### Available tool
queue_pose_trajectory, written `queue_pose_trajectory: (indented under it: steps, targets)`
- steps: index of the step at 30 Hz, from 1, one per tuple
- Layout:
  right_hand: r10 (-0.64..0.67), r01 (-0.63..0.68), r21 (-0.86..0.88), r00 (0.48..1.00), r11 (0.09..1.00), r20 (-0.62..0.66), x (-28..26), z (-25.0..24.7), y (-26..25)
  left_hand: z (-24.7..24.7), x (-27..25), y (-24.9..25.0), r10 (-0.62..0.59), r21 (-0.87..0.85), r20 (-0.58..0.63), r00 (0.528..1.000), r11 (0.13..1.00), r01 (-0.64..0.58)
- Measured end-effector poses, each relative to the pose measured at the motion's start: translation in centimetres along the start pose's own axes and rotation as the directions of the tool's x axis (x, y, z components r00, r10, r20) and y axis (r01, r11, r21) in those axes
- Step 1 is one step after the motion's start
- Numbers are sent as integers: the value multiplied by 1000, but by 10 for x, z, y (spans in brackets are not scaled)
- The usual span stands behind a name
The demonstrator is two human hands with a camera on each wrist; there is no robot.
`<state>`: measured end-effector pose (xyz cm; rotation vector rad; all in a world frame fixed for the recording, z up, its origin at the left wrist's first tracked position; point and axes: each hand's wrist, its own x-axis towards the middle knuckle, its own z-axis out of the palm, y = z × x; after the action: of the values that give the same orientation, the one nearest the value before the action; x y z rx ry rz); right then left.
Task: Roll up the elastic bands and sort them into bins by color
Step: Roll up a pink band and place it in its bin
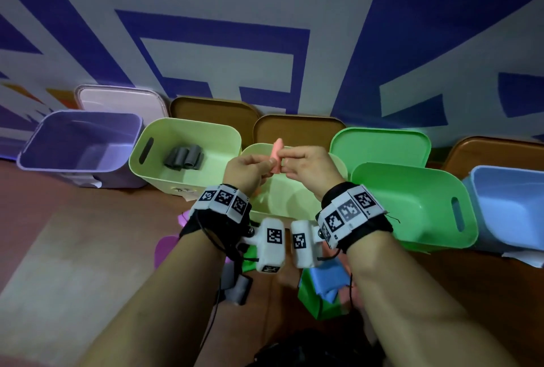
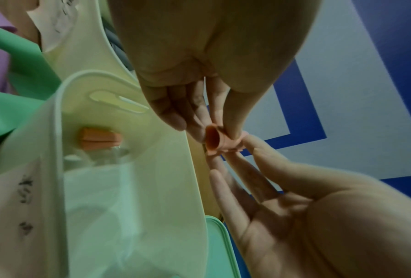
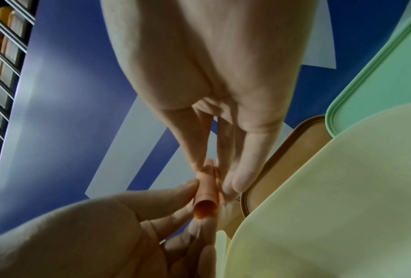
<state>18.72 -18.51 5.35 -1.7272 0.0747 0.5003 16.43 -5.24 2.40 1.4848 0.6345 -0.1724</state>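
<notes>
Above the pale yellow bin, both hands meet on one rolled pink band. The left hand pinches the roll between thumb and fingers, and the right hand pinches its other side with fingertips; the wrist views show the roll as an open-ended tube. Both forearms reach forward side by side, wrists wearing marker-covered bands.

Inside that pale yellow bin lies one more rolled pink band, seen from the left wrist. Left of this bin stands a yellow-green bin holding a cluster of grey rolls, about four. Further left is a purple bin, with nothing visible inside. Right of the pale yellow bin sits a green bin, then a blue bin, both showing only bare interiors. Lids lean against the wall behind the row.

Nearer than the pale yellow bin, loose bands in blue, green and purple lie beneath the wrists.
</notes>
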Motion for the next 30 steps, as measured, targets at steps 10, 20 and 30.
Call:
queue_pose_trajectory:
  steps: [10,20,30]
  targets:
    - [126,-120,-122,991,985,41,35,5,14,-10,30,-14,31,83,-81,996,996,-24]
    - [435,-369,-310,883,876,179,96,26,40,-37,63,-19,106,48,-181,978,994,-99]
    - [641,-593,-247,732,766,230,130,42,60,-55,77,-24,111,24,-206,972,994,-109]
